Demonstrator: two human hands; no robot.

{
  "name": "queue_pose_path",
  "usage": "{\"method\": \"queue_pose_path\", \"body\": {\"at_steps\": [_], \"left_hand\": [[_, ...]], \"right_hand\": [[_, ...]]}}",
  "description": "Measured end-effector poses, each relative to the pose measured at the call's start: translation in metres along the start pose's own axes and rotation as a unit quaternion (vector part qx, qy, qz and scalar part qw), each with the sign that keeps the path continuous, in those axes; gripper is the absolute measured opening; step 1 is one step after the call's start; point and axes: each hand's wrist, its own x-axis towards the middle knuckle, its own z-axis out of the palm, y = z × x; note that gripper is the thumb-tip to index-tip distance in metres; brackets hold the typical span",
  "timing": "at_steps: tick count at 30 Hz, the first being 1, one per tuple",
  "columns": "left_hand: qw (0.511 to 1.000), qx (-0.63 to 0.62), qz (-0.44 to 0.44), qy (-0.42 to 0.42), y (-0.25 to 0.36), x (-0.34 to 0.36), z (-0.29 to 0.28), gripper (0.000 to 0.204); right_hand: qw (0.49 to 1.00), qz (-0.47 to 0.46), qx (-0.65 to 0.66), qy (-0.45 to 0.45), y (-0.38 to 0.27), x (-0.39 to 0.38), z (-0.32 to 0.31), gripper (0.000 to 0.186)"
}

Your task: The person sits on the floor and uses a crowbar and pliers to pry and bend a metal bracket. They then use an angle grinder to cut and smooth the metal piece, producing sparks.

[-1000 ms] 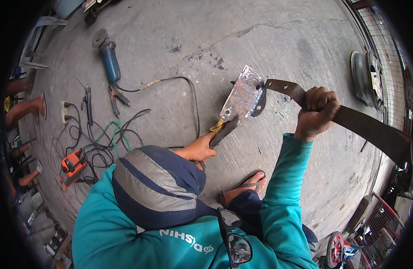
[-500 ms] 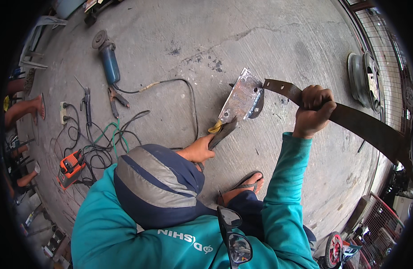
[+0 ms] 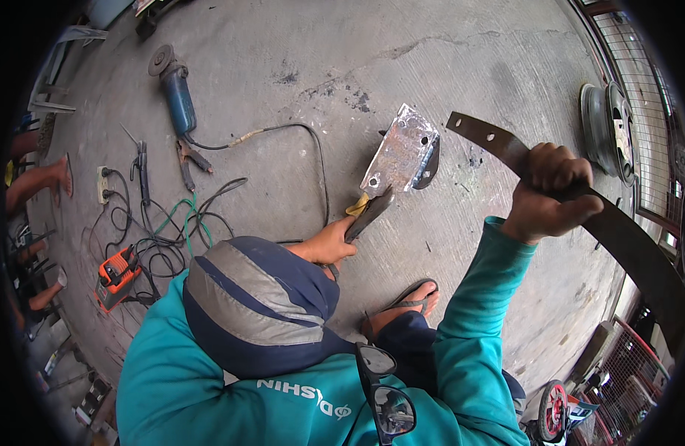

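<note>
My right hand (image 3: 552,192) is closed around a long, curved, dark flat metal bar (image 3: 640,260) with holes near its narrow end. That end hangs just right of a scuffed metal plate (image 3: 393,157), apart from it. The plate has round holes and a shiny seam along its right edge, where a dark rounded metal piece (image 3: 429,169) joins it. My left hand (image 3: 328,244) is closed on a dark, flat handle-like metal piece (image 3: 370,215) that reaches the plate's near corner. A yellow scrap (image 3: 357,205) shows beside it; whether they are joined I cannot tell.
A blue angle grinder (image 3: 177,100) lies on the concrete at the far left. Nearer are a clamp (image 3: 190,163), an electrode holder (image 3: 143,175), tangled cables and an orange machine (image 3: 118,275). A wheel rim (image 3: 608,134) stands right. Another person's leg (image 3: 41,184) shows left.
My right hand has moved right with the curved bar, widening the gap between the bar's tip and the plate. My left hand and the plate have barely shifted.
</note>
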Motion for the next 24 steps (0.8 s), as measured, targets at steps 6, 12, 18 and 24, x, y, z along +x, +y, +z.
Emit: {"method": "queue_pose_path", "body": {"at_steps": [6, 12, 18, 24], "left_hand": [[1.0, 0.007, -0.013, -0.006, 0.009, -0.004, 0.004, 0.053], [0.999, 0.022, -0.019, -0.02, 0.005, 0.001, -0.001, 0.064], [0.998, 0.032, 0.047, 0.019, -0.004, 0.002, 0.008, 0.059], [0.999, 0.034, 0.026, 0.005, -0.007, 0.003, 0.003, 0.063]], "right_hand": [[0.999, 0.035, -0.02, -0.035, 0.033, -0.019, -0.01, 0.064], [1.0, -0.008, -0.014, -0.017, 0.012, -0.005, -0.003, 0.069], [0.998, 0.036, -0.048, -0.026, 0.036, -0.017, -0.004, 0.063], [0.999, -0.003, 0.024, -0.022, 0.005, -0.003, -0.001, 0.069]]}}
